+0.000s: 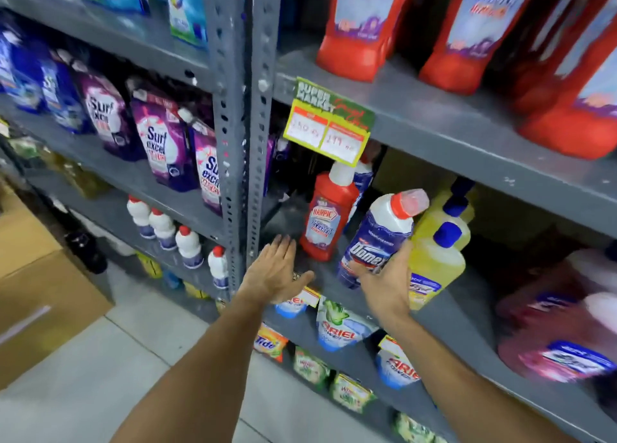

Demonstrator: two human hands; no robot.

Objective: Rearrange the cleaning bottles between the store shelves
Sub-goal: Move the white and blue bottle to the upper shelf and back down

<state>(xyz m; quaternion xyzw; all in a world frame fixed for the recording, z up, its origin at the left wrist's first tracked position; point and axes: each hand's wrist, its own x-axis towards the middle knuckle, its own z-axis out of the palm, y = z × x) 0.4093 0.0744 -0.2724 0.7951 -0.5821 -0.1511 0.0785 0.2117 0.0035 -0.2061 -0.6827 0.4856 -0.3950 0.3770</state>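
Blue-labelled white bottle [377,239], red cap

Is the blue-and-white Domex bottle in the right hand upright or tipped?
Tipped. The blue-and-white Domex bottle, held in the right hand, leans with its red cap up and to the right, base off the grey shelf.

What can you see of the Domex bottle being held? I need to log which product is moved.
The Domex bottle is white plastic with a blue label, a red collar and a translucent reddish cap. It tilts right, cap uppermost, gripped around its lower half by the right hand, beside the yellow bottles and near the red Harpic bottle.
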